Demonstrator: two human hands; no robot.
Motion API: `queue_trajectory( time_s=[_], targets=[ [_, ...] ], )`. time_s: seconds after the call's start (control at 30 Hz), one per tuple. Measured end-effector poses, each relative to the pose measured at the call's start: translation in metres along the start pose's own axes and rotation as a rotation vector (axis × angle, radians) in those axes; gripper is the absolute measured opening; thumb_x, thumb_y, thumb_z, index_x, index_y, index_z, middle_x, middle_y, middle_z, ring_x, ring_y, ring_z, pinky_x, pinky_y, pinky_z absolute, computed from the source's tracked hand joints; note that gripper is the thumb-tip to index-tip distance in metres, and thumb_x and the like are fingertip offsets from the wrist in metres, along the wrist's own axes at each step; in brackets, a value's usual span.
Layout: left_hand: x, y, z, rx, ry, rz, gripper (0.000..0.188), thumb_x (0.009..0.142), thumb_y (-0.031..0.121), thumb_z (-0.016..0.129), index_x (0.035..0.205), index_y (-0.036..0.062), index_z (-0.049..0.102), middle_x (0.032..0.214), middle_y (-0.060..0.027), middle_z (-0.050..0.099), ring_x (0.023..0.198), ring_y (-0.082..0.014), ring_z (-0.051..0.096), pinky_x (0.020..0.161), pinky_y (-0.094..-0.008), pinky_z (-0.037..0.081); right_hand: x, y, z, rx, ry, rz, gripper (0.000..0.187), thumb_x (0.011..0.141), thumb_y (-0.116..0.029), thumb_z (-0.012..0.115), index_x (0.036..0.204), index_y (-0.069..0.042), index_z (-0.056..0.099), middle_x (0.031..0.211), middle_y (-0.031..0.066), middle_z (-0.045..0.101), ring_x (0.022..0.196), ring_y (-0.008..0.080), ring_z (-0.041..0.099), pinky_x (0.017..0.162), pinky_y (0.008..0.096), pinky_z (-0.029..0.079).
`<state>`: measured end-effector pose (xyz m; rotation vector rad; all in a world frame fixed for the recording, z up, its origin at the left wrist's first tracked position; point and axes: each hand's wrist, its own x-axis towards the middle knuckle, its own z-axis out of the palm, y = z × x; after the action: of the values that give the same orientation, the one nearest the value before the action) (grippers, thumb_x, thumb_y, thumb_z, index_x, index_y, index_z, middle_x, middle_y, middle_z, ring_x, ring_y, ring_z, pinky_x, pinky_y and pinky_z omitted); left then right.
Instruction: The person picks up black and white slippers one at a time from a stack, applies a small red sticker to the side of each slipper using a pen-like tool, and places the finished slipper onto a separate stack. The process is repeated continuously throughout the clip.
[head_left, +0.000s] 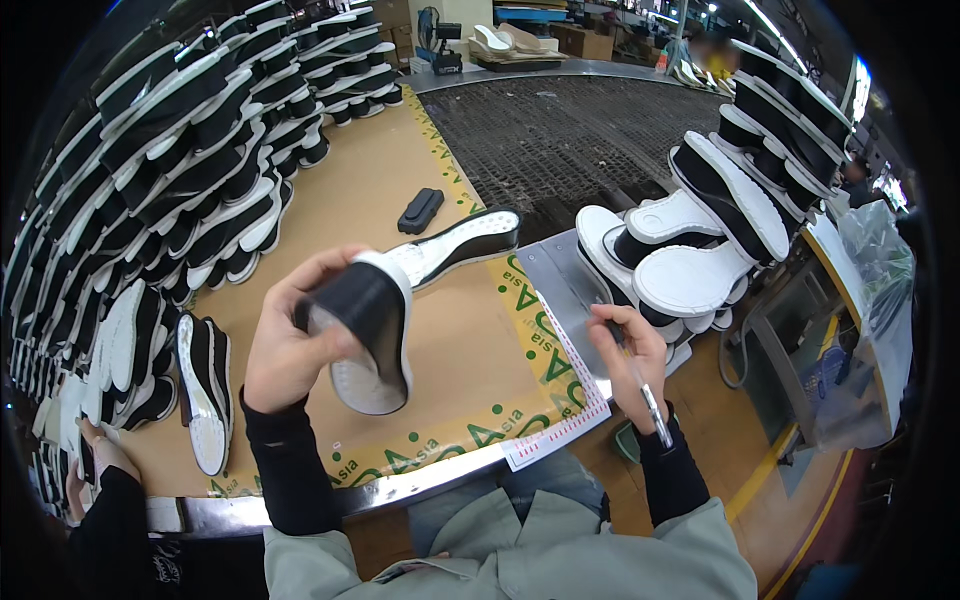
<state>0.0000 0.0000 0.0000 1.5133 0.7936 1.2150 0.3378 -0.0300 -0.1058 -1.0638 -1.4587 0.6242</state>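
My left hand (290, 335) is closed around a black and white wedge shoe sole (385, 320), lifted above the cardboard-covered table (450, 345) and slightly blurred. A pen (650, 405) is gripped in my right hand (632, 360), beyond the table's right edge. Between the hands lies a sheet of red-marked labels (560, 435) along the table's corner. Just past the held sole, another wedge sole (460, 245) rests with its white face up. A small black block-shaped object (421, 211) sits behind it.
Tall stacks of soles (190, 130) line the left side. A pile of soles (700, 230) stands at the right, beside a dark mesh conveyor (560, 130). One sole (205, 390) lies at the left, near a co-worker's hands (100, 455). A framed stand (830, 340) is at far right.
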Motion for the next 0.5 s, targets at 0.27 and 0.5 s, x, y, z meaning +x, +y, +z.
queue_trajectory(
  time_s=[0.27, 0.5],
  targets=[
    [0.004, 0.001, 0.001, 0.345, -0.593, -0.112, 0.073, 0.059, 0.027, 0.092, 0.119, -0.0009, 0.062, 0.103, -0.0083, 0.067, 0.094, -0.0162, 0.063, 0.086, -0.03, 0.049, -0.019, 0.001, -0.015, -0.374, -0.308, 0.074, 0.023, 0.078, -0.006, 0.073, 0.097, 0.0, 0.063, 0.098, 0.0141, 0.069, 0.089, 0.0238, 0.067, 0.075, 0.0309, 0.05],
    [0.005, 0.0, 0.004, 0.37, -0.514, -0.138, 0.086, 0.049, 0.037, 0.095, 0.117, -0.0032, 0.062, 0.105, -0.0072, 0.066, 0.093, -0.0143, 0.062, 0.085, -0.0279, 0.047, -0.067, 0.003, -0.025, -0.44, -0.436, -0.107, 0.043, 0.064, -0.008, 0.082, 0.1, -0.007, 0.059, 0.134, 0.0153, 0.056, 0.129, 0.0379, 0.043, 0.104, 0.0448, 0.036]
  ],
)
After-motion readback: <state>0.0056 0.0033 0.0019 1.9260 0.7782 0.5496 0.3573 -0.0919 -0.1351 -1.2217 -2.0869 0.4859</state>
